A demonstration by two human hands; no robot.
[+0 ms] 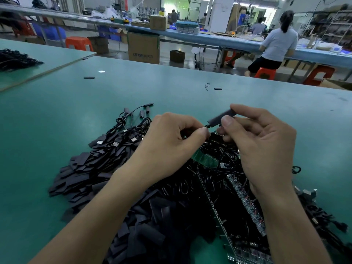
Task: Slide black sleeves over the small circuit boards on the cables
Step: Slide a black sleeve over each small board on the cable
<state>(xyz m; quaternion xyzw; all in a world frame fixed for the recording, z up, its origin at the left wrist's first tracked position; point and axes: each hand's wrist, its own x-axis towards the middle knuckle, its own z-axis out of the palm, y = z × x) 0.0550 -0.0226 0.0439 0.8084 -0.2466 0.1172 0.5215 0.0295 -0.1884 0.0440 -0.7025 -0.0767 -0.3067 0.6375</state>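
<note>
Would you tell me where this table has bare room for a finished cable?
Bare table lies beyond the cable tangle to the far edge, save two stray sleeves and a wire scrap, and left of the sleeve pile. The near middle is crowded.

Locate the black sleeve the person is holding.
Head view, right of centre: the black sleeve is pinched by the right hand, above the cable pile.
</note>
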